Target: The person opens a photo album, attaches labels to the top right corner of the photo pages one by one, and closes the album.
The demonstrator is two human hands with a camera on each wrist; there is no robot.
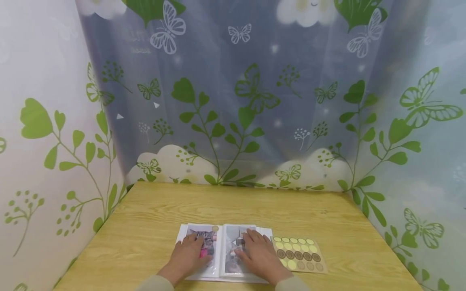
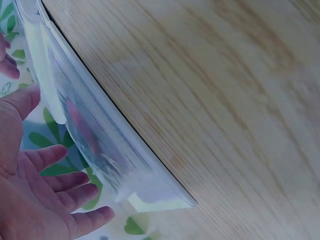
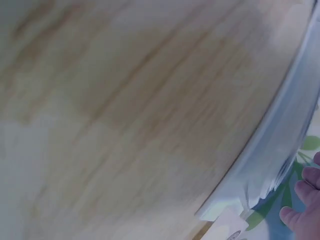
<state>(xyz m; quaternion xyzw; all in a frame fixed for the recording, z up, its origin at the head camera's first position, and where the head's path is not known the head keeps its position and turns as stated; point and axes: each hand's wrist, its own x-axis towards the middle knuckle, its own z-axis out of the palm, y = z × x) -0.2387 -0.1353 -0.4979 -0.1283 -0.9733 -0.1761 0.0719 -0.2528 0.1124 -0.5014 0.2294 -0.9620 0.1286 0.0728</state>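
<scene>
An open photo album [image 1: 221, 258] with clear sleeves lies on the table. On its left page is a cat photo [image 1: 206, 238], with a small round tan sticker [image 1: 215, 228] at the top right corner. Over the lower left of that page is my left hand [image 1: 187, 255], fingers relaxed and spread; the left wrist view shows it hovering beside the album's pages [image 2: 95, 125]. My right hand [image 1: 259, 254] is over the right page's photo [image 1: 233, 242], fingers extended, hiding part of it. Neither hand grips anything.
A sheet of round stickers [image 1: 300, 254] lies right of the album, partly behind the right hand; its rows are yellow, dark brown and tan. The wooden table [image 1: 153, 214] is enclosed by curtains [image 1: 233, 133] printed with leaves and butterflies.
</scene>
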